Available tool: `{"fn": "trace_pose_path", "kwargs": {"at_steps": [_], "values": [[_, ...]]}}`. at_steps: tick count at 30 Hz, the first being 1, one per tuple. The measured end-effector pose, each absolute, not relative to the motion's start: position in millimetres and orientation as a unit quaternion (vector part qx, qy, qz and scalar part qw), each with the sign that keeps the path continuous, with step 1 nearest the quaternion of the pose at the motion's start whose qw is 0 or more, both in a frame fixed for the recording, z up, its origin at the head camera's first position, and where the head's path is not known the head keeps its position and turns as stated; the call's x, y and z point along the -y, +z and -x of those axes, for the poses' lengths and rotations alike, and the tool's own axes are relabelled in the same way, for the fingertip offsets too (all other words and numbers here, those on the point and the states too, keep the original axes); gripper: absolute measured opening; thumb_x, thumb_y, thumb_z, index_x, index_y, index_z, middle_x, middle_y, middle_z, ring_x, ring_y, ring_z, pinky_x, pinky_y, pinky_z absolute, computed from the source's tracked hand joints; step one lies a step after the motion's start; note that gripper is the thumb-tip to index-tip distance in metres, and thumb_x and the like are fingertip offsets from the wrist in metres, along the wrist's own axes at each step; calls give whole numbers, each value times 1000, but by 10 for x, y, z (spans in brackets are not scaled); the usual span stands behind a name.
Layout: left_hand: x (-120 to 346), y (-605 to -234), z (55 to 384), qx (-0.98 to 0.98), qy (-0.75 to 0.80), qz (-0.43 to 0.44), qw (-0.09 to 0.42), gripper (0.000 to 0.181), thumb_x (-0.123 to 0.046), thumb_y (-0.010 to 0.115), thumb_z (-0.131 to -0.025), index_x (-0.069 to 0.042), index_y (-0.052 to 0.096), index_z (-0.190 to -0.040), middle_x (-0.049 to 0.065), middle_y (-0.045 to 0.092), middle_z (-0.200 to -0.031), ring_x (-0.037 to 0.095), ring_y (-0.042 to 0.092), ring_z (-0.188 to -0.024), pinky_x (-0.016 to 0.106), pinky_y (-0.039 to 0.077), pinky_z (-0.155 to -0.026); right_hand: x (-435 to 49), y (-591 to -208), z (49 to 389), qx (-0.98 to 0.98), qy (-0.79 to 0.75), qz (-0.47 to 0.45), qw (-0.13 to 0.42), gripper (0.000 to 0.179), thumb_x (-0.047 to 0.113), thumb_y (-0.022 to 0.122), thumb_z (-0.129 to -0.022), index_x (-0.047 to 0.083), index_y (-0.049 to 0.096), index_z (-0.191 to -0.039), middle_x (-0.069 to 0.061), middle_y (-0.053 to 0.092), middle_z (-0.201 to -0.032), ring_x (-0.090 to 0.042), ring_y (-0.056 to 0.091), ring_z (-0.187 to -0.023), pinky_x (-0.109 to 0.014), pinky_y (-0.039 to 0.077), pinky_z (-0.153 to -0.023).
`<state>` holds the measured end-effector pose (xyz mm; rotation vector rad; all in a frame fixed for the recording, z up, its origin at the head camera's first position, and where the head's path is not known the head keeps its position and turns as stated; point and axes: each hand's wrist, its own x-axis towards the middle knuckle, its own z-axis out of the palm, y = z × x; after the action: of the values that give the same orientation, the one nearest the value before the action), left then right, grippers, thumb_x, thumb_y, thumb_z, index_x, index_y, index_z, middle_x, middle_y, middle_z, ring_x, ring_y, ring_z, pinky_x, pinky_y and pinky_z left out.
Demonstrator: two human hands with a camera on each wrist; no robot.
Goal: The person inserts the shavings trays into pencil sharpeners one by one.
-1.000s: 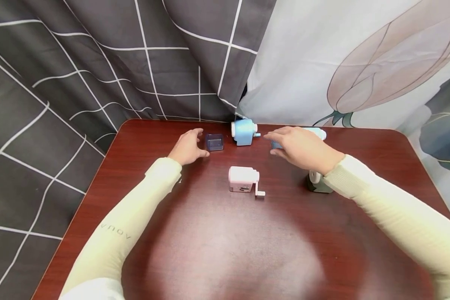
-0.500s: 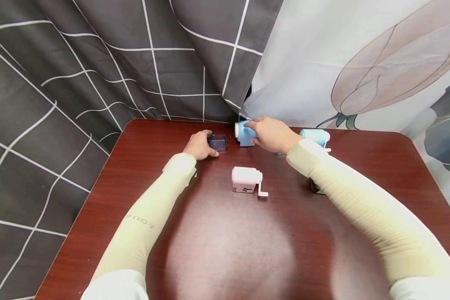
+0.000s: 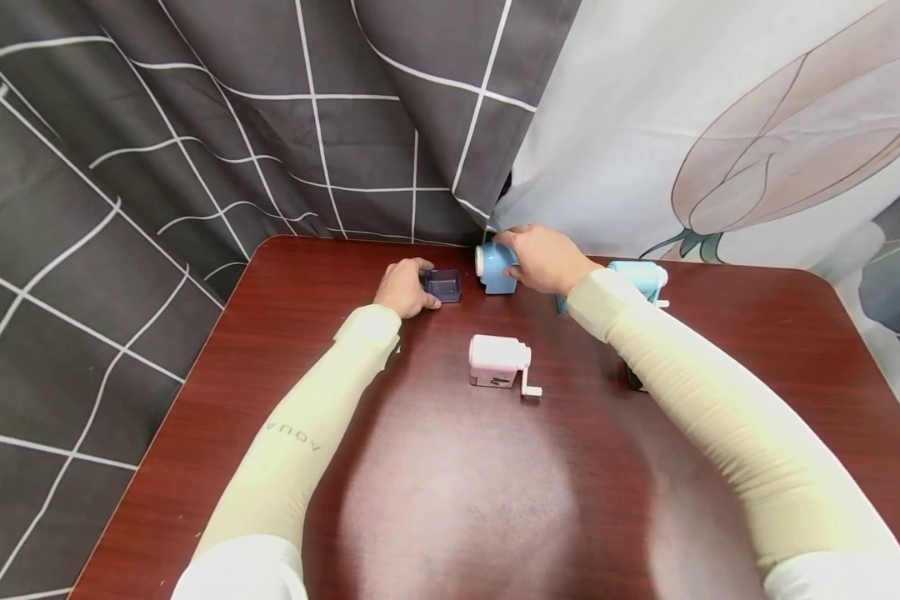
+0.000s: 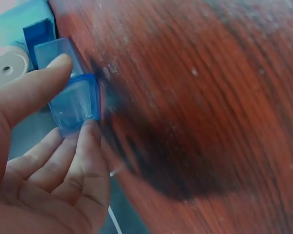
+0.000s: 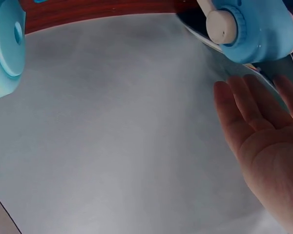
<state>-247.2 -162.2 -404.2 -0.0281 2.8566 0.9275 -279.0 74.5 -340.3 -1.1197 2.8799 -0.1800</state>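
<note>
One see-through tray (image 3: 443,297) sits pinched in the left hand (image 3: 403,289), near twelve o'clock on the counter (image 3: 450,492); at its three o'clock, the right hand (image 3: 546,259), fingers extended, is at a blue sharpener (image 3: 498,282). A pink sharpener (image 3: 495,358) stands at five.

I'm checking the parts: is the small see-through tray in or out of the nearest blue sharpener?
Out. The head view shows tabletop between the tray, at the left hand, and the blue sharpener.
</note>
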Motion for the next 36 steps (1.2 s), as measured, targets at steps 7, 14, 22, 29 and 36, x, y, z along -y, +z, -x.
{"fn": "trace_pose_path", "kwargs": {"at_steps": [7,14,22,29,36], "values": [[1612,-4044,2516,-936,346,14,61,65,-15,91,-74,-5,63,-132,12,70,-119,24,66,-102,35,46,-97,-728,-3412,2830,-931,-54,360,29,52,14,75,-90,-2,56,-136,-23,61,-132,-40,59,-119,-50,49,-98],[1561,-4011,2538,-937,345,12,61,66,-14,90,-75,-6,62,-134,13,70,-116,24,65,-103,34,47,-96,-687,-3437,2878,-933,-54,355,36,53,17,77,-88,0,58,-135,-21,64,-127,-39,62,-112,-50,49,-96],[1501,-4023,2572,-943,326,4,61,66,-16,90,-76,-7,62,-134,13,71,-113,24,63,-107,35,47,-97,-646,-3496,2918,-932,-64,355,33,46,13,81,-84,0,65,-126,-21,70,-112,-40,66,-100,-51,52,-90],[1454,-4046,2599,-946,316,2,68,66,-16,90,-76,-7,61,-135,12,69,-118,26,60,-111,36,45,-100,-621,-3483,2955,-934,-74,346,44,41,6,81,-84,-3,68,-122,-22,70,-111,-39,67,-98,-49,53,-91],[1380,-4103,2643,-951,300,-4,71,67,-19,90,-76,-8,61,-135,11,69,-119,27,58,-113,35,44,-101,-601,-3485,2970,-937,-64,337,56,41,7,80,-84,-3,66,-121,-23,69,-109,-40,66,-97,-48,53,-89]]}}
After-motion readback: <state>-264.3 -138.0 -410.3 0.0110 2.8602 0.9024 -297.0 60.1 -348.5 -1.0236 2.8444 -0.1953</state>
